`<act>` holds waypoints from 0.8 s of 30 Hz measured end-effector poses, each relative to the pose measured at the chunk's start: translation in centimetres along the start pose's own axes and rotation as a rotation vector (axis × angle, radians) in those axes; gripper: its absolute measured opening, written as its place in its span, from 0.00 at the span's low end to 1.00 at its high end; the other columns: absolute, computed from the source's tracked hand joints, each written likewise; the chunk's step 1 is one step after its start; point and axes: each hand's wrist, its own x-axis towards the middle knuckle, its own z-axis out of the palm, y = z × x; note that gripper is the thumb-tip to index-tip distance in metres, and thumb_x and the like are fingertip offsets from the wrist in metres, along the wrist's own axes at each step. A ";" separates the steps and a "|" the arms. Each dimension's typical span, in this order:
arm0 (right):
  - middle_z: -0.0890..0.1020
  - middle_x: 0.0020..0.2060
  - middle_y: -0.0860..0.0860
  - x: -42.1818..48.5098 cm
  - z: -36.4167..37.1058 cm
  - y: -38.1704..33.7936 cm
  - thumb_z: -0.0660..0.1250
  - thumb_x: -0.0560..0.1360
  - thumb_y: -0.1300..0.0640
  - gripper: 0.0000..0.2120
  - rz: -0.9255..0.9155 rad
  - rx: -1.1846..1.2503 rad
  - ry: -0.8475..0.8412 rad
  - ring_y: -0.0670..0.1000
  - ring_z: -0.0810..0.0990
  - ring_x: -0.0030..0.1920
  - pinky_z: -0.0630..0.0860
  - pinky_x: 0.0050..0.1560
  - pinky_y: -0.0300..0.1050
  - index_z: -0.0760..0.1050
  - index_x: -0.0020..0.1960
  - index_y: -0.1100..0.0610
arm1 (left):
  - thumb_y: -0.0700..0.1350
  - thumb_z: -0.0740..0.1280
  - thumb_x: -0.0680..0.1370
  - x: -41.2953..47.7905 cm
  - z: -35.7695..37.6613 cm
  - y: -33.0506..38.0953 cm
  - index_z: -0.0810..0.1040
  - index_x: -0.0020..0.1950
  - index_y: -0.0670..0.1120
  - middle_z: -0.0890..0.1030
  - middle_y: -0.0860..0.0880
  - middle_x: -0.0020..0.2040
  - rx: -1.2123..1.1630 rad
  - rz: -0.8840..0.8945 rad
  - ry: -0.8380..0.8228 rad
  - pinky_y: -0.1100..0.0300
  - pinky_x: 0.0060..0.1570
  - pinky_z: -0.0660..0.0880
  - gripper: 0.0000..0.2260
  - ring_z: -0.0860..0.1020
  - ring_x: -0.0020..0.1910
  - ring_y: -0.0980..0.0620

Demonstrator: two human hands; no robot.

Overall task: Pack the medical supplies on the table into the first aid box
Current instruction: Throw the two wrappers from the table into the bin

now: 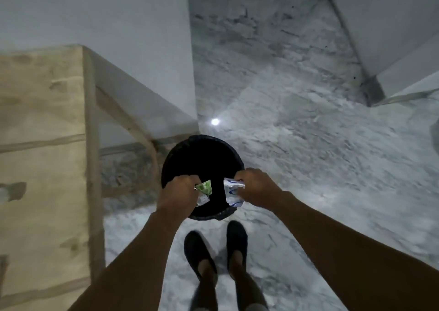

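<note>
Head view, looking straight down: one round black bin [202,161] on a grey marbled floor [297,144], taken as the landmark. Above its open mouth, two bare hands, each closed on one torn wrapper piece. Left hand [177,193] over the bin's left rim, fingers curled and pressed onto a crumpled green-and-silver wrapper scrap [203,190]; right hand [255,188] over the bin's right rim, fingers pinched onto a white wrapper piece with blue print [234,192]. Two pieces held slightly apart, dark bin interior showing between them. Print on both too blurred to read; what the wrappers held, impossible to tell.

Nearer than the bin, at frame bottom: two feet in dark slip-on shoes [215,249] on the floor, lower legs cut off by the edge. Left of the bin: one pale wooden table [40,132], only part of the top and one slanted leg visible, rest cropped. Beyond the bin: white wall [118,25] and one small bright light spot [215,121] on the floor just past the rim.

No first aid box or other medical supplies anywhere in view; bin contents lost in darkness. Whole picture soft with motion blur.
</note>
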 end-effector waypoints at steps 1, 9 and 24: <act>0.82 0.48 0.60 1.8 1.8 1.0 0.67 0.74 0.60 0.08 -0.006 -0.003 -0.005 0.62 0.80 0.51 0.74 0.46 0.48 0.79 0.50 0.63 | 0.40 0.65 0.75 1.4 1.7 -0.8 0.81 0.53 0.50 0.83 0.46 0.50 -0.007 -0.015 0.002 0.53 0.45 0.77 0.09 0.80 0.49 0.44; 0.77 0.56 0.59 14.5 11.2 5.9 0.65 0.77 0.61 0.11 -0.042 -0.046 -0.038 0.63 0.79 0.54 0.75 0.51 0.50 0.77 0.59 0.59 | 0.39 0.65 0.76 10.4 12.5 -8.8 0.80 0.56 0.48 0.81 0.45 0.52 0.003 -0.045 -0.004 0.53 0.47 0.74 0.11 0.79 0.53 0.41; 0.71 0.65 0.59 21.6 16.4 6.7 0.68 0.79 0.55 0.25 -0.017 -0.142 -0.150 0.65 0.77 0.60 0.77 0.58 0.55 0.66 0.74 0.55 | 0.44 0.68 0.76 15.4 18.7 -12.4 0.73 0.65 0.44 0.74 0.42 0.59 0.064 -0.036 -0.062 0.47 0.55 0.72 0.18 0.74 0.60 0.40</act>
